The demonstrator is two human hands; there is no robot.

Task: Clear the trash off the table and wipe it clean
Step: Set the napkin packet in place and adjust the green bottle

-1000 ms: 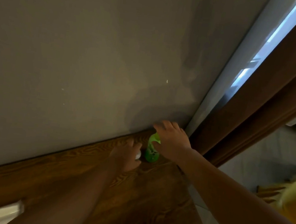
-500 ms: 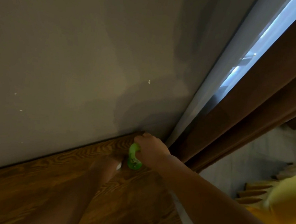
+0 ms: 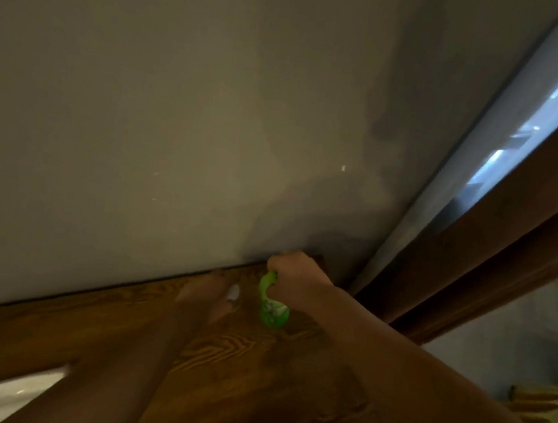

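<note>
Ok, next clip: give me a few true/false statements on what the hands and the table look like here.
1. The right hand is closed round a green item. True.
2. The green item lies mid-table, far from the wall. False: it is at the wooden table's far edge, by the wall.
3. The left hand holds something small and white. True.
4. The table top is glass. False: it is grained wood.

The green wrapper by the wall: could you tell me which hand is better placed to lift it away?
Right. The right hand is closed on the green wrapper; the left hand holds something small and white.
</note>
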